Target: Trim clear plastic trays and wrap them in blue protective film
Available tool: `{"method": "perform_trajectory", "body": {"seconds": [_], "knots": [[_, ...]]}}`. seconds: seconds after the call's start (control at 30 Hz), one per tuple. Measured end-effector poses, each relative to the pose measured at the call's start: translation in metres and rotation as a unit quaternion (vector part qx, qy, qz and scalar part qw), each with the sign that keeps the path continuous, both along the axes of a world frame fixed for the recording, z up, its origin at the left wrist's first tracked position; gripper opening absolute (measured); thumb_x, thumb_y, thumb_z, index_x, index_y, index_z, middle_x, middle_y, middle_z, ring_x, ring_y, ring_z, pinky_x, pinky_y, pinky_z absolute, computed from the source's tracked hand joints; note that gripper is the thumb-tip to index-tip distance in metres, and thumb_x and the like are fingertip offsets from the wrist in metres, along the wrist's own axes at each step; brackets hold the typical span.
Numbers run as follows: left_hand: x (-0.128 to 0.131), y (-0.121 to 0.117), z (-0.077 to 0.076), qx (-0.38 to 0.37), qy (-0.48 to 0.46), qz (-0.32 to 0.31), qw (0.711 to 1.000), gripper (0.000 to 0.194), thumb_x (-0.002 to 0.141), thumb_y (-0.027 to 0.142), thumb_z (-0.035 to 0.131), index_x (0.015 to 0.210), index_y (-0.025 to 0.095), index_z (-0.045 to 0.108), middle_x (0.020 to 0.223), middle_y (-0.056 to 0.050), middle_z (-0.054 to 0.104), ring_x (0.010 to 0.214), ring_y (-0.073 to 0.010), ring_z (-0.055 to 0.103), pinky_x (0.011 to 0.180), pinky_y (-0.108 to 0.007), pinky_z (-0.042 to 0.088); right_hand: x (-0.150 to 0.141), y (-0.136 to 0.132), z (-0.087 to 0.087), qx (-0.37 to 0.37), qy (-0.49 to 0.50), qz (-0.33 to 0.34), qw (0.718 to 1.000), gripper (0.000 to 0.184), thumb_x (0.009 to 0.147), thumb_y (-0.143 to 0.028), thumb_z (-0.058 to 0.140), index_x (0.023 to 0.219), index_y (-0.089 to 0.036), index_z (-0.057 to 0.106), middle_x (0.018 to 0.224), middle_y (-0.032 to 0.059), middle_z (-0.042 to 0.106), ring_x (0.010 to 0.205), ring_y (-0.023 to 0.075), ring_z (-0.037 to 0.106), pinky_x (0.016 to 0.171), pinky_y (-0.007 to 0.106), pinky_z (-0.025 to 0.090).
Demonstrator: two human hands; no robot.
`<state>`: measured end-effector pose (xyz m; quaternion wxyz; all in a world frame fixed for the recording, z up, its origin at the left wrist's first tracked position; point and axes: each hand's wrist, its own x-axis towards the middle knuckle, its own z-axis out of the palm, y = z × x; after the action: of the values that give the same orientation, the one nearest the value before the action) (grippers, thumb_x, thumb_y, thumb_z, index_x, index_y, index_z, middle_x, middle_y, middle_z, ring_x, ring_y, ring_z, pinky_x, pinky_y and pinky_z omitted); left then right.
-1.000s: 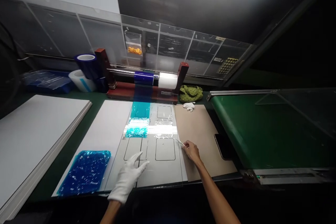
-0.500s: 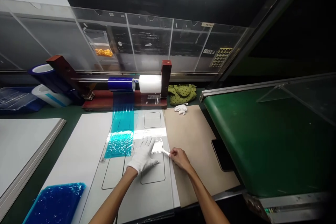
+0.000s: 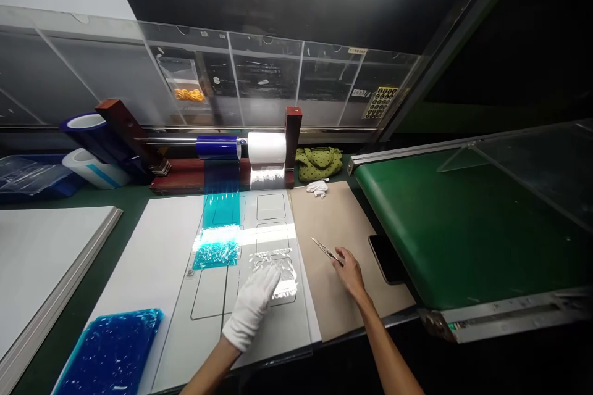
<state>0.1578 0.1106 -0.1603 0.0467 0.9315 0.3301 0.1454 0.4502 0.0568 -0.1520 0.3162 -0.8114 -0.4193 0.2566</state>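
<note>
Glistening just left of the near end of the outlined board point(image 3: 278, 336), a blue film stack point(image 3: 111, 352) sits nearest of all. And now, on the near right part of that board, the white-gloved left hand point(image 3: 256, 303) lies stretched out, fingers together, grasping nothing I can see, over the left side of a crinkled clear film point(image 3: 287, 284); how hard it presses, I can't tell! That film looks feather-light and limp, probably slick, perhaps clingy underneath, quick to crease, so I'd take it by a corner or free edge, flat palm for the middle. Right of the board, above the brown sheet point(image 3: 333, 216), the bare right hand point(image 3: 351, 274) pinches slim tweezers point(image 3: 323, 249) by the back end, points apart from the film; stiff, light, easily steered from there. Farther up the board runs a blue film strip point(image 3: 221, 210); beyond the far edge, a blue roll point(image 3: 215, 148) and a white roll point(image 3: 267, 148) share one rod point(image 3: 171, 141)
</note>
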Motion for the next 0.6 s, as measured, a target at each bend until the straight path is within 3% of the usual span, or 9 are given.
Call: {"method": "perform_trajectory", "body": {"seconds": [0.13,0.3,0.37,0.43,0.53,0.6], "knots": [[-0.015,-0.058,-0.007,0.027,-0.015,-0.009,0.999,0.067,0.072,-0.009,0.032,0.127,0.023,0.051,0.127,-0.003,0.058,0.115,-0.0199,0.055,0.095,-0.036,0.051,-0.015,-0.023,0.009,0.016,-0.017,0.002,1.0,0.034,0.075,-0.021,0.049,0.107,-0.018,0.059,0.11,0.0095,0.062,0.105,0.0223,0.058,0.095,0.035,0.043],[-0.028,-0.116,-0.029,0.094,-0.029,-0.034,0.995,0.061,0.073,-0.007,0.036,0.123,0.022,0.056,0.121,-0.002,0.062,0.108,-0.0193,0.06,0.089,-0.032,0.055,-0.04,-0.052,0.017,0.013,-0.023,0.002,1.0,0.031,0.073,-0.019,0.051,0.102,-0.019,0.062,0.107,0.0079,0.063,0.101,0.021,0.06,0.093,0.033,0.045],[-0.032,-0.129,-0.033,0.111,-0.022,-0.039,0.993,0.05,0.079,0.0,0.04,0.121,0.02,0.057,0.12,-0.003,0.063,0.107,-0.0204,0.061,0.087,-0.032,0.055,-0.047,-0.063,0.021,0.011,-0.022,0.003,1.0,0.032,0.073,-0.02,0.05,0.102,-0.018,0.062,0.107,0.0088,0.063,0.1,0.0213,0.06,0.092,0.033,0.045],[-0.036,-0.135,-0.034,0.113,-0.015,-0.053,0.992,0.039,0.085,0.018,0.048,0.123,0.017,0.055,0.122,-0.005,0.061,0.109,-0.0226,0.06,0.088,-0.034,0.054,-0.053,-0.073,0.026,0.009,-0.017,0.009,1.0,0.031,0.073,-0.021,0.05,0.101,-0.017,0.063,0.105,0.0093,0.064,0.1,0.0218,0.061,0.09,0.034,0.046],[-0.039,-0.135,-0.027,0.103,-0.025,-0.066,0.992,0.063,0.082,0.048,0.053,0.135,0.016,0.043,0.13,-0.006,0.056,0.115,-0.0255,0.056,0.091,-0.038,0.052,-0.059,-0.084,0.04,0.007,-0.005,0.022,1.0,0.028,0.074,-0.023,0.049,0.097,-0.018,0.065,0.101,0.0078,0.066,0.093,0.0199,0.063,0.082,0.031,0.05],[-0.037,-0.134,-0.018,0.095,-0.051,-0.07,0.992,0.08,0.078,0.057,0.053,0.143,0.017,0.029,0.132,-0.006,0.053,0.117,-0.0265,0.054,0.092,-0.039,0.05,-0.058,-0.088,0.057,0.01,0.013,0.029,0.999,0.026,0.076,-0.025,0.049,0.096,-0.018,0.065,0.098,0.0065,0.068,0.085,0.0178,0.065,0.074,0.027,0.052]]}}
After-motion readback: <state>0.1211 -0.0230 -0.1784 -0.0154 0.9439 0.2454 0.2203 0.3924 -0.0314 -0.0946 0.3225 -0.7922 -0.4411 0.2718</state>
